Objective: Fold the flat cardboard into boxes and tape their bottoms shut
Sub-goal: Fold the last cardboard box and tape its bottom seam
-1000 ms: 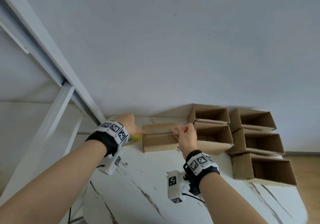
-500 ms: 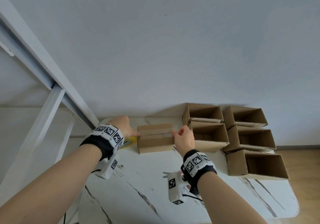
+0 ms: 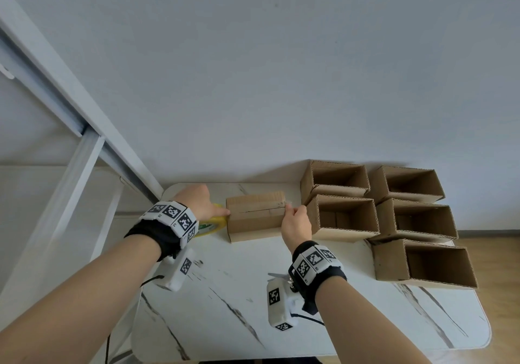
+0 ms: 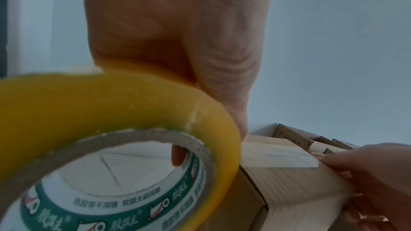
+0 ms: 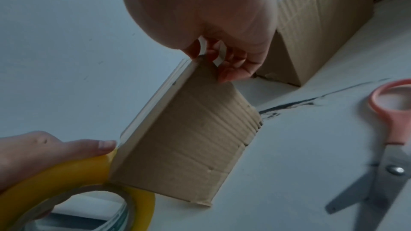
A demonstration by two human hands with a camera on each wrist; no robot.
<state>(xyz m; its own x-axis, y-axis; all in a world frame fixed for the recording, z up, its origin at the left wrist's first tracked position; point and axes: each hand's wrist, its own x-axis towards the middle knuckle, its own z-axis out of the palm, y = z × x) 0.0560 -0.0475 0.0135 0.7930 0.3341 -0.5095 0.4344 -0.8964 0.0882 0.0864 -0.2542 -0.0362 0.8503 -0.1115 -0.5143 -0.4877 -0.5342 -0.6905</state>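
Note:
A small cardboard box (image 3: 254, 217) stands in the middle of the white marble table (image 3: 225, 293) with its folded flaps on top. My left hand (image 3: 222, 211) grips a yellow tape roll (image 3: 212, 224) against the box's left end, thumb (image 5: 98, 145) at the top edge and one finger through the core (image 4: 177, 154). A strip of clear tape (image 4: 278, 157) lies across the flap seam. My right hand (image 3: 288, 208) pinches the strip's free end at the box's right edge, fingers (image 5: 224, 62) curled over the corner.
Several folded boxes (image 3: 340, 217) lie open toward me in two columns at the right of the table. Pink-handled scissors (image 5: 387, 145) rest on the table below my right wrist. A white metal frame (image 3: 70, 127) rises at the left, and a wall runs behind.
My right fingers have slid from the top of the box to its right edge. The left hand stays at the left end with the roll. The head view has shifted slightly.

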